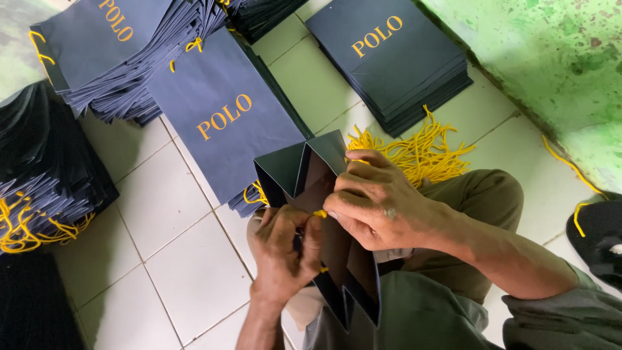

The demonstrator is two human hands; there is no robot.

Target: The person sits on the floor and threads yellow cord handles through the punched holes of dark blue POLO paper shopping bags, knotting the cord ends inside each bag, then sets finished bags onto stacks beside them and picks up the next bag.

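Both hands at lower centre, left hand [282,249] fingers pinching thin yellow cord [320,214], right hand [372,198] gripping open navy paper bag [304,172], flat bag stack [223,113] behind, white tiled floor [162,220].

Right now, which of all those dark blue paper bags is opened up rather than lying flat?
The dark blue bag held between both hands, its mouth spread open. All the others lie flat in stacks on the tiled floor.

Matt navy paper bag [337,259] w/ yellow cord [320,213]; glossy tile floor [168,214].
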